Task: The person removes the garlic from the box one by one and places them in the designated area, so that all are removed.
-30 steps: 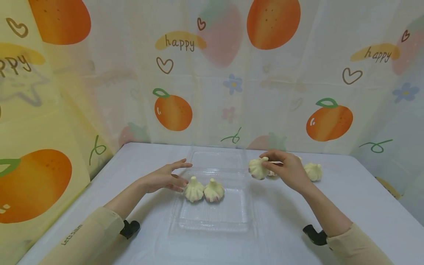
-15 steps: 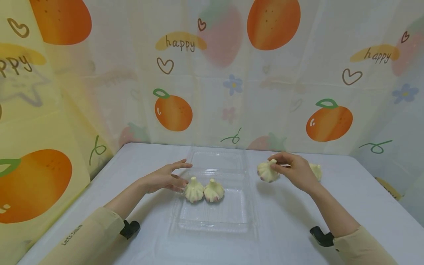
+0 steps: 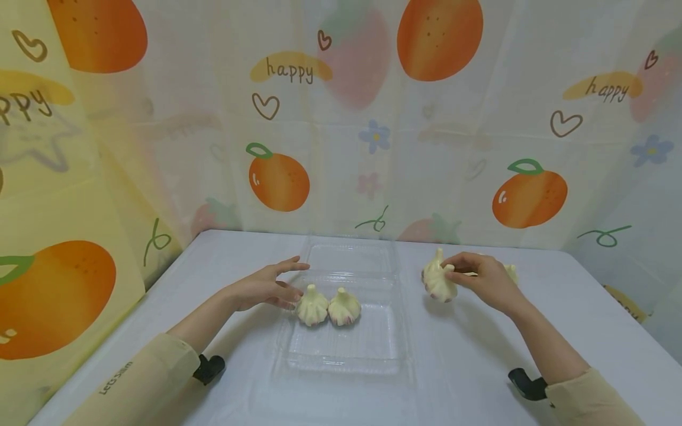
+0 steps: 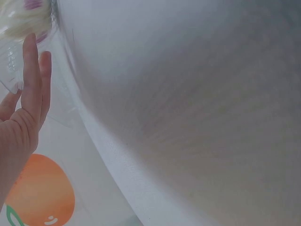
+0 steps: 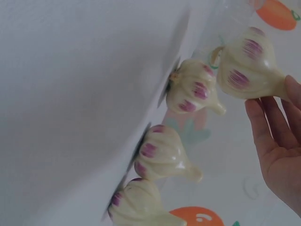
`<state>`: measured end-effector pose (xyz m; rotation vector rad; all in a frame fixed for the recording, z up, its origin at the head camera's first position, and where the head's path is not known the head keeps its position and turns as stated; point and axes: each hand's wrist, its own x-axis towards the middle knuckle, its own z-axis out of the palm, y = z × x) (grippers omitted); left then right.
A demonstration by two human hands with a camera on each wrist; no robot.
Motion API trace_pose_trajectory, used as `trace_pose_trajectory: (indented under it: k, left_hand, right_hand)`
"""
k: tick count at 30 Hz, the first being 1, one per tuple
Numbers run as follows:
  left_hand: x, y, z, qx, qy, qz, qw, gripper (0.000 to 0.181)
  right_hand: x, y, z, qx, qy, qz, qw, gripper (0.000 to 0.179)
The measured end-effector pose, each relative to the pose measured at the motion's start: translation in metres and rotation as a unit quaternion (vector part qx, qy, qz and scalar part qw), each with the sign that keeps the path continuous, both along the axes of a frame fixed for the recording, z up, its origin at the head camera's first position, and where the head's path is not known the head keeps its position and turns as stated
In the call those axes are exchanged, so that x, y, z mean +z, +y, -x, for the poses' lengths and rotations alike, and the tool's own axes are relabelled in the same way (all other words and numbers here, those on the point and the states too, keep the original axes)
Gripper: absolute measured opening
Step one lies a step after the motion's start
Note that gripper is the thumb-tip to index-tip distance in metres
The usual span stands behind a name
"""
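Note:
My right hand (image 3: 487, 283) pinches a garlic bulb (image 5: 247, 66) by its stem, held up off the table right of the clear plastic container (image 3: 367, 358). In the right wrist view, three more bulbs stand on the table: a near one (image 5: 190, 89), a middle one (image 5: 162, 153) and a far one (image 5: 138, 205). Hands and the held bulb partly hide them in the head view. My left hand (image 3: 263, 288) reaches to the container's left side, fingers extended, fingertips right at a garlic bulb (image 3: 312, 306). A second bulb (image 3: 344, 307) sits against it inside the container.
The container's raised clear lid (image 3: 348, 258) lies toward the back of the white table (image 3: 186, 284). A curtain (image 3: 341, 165) printed with fruit hangs behind the table's back edge. A black strap piece (image 3: 209, 368) sticks out at the left cuff.
My right hand has moved to the right and slightly nearer with the garlic bulb, which has tilted; a bulb behind now shows. The left hand and the two bulbs in the container stay put.

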<state>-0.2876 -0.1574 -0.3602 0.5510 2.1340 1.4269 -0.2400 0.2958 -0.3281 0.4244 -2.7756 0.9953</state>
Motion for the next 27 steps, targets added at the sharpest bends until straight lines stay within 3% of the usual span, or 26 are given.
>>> trace_pose_trajectory:
  k: [19, 27]
  left_hand:
    - [0.0, 0.0, 0.0, 0.004, -0.001, 0.006, 1.0, 0.08]
    - [0.0, 0.001, 0.001, 0.003, 0.002, 0.004, 1.0, 0.08]
  right_hand:
    - [-0.011, 0.017, 0.0, 0.034, -0.046, -0.013, 0.9983, 0.024]
    - [-0.013, 0.019, 0.0, 0.053, -0.062, 0.01, 0.9966, 0.022]
